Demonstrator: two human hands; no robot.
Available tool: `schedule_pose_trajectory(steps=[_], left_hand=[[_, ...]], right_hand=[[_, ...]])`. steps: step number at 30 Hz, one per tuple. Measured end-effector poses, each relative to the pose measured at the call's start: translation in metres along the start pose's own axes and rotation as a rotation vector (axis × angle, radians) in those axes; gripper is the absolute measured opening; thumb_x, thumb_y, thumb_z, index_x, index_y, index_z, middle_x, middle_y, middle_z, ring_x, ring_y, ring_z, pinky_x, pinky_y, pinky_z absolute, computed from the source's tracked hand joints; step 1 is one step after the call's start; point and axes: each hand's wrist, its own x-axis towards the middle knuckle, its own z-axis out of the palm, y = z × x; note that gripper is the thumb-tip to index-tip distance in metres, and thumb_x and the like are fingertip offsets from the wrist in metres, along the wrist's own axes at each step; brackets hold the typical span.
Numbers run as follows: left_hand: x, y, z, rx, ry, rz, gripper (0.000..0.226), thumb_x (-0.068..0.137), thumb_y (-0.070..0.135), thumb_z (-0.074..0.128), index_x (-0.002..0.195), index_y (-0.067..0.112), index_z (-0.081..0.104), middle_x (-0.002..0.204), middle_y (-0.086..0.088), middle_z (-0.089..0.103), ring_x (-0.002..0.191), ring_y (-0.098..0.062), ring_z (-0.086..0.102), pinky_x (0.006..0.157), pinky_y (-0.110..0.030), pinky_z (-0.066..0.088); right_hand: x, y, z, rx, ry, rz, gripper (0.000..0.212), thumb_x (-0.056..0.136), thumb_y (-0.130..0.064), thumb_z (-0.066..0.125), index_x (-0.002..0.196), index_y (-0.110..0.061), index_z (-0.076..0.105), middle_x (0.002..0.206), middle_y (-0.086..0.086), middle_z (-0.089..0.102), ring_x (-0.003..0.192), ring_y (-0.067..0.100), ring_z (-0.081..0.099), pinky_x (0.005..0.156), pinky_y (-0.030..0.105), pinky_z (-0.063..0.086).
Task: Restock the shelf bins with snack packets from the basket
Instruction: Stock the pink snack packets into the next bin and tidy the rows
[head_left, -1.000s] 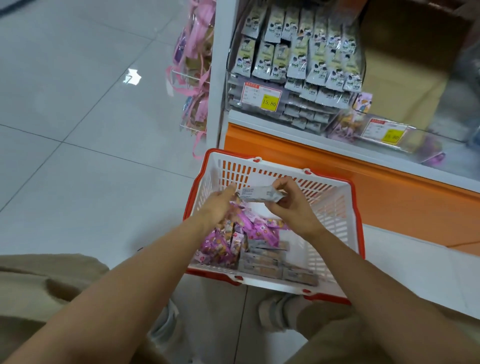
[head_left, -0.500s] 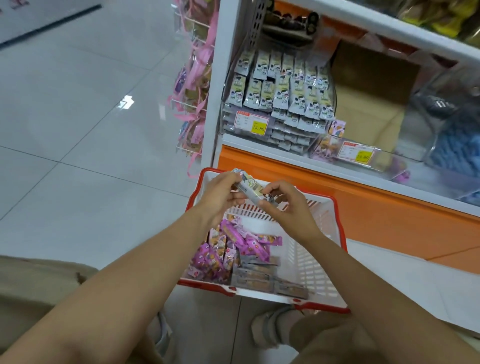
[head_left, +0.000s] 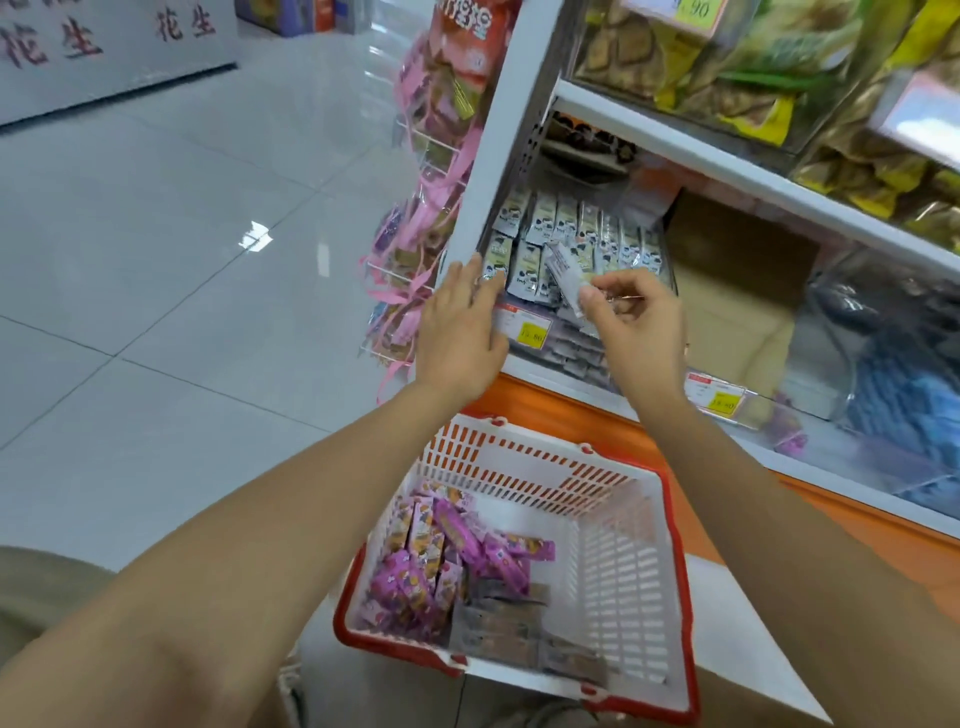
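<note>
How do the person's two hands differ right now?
The left hand is flat with straight fingers and holds nothing; the right hand is curled, pinching a grey packet. The left hand lies at the shelf bin's left front edge; the right hand is before its middle. Both are raised above the basket.

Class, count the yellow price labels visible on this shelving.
3: lower-left label on the packet bin; lower-right label on the neighbouring bin; top label at the frame's top edge. Others may be hidden.
</note>
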Motion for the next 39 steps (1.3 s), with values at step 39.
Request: schedule_pose_trajectory(steps=[39], left_hand=[[-0.141,-0.069,0.043,0.437,-0.518,-0.028,0.074,0.097,0.035,0.051,0.155,0.013,0.012,0.163,-0.014,0.008,0.151,-0.031,0.004,0.123,-0.044,0.009]], right_hand=[[-0.153,0.116,0.040,-0.197,-0.794,-0.011,0.017,0.089,-0.026,0.070,0.104,-0.018,0.071,0.098,-0.004,0.062,0.086,0.013,0.057,0.077,0.028,0.044]])
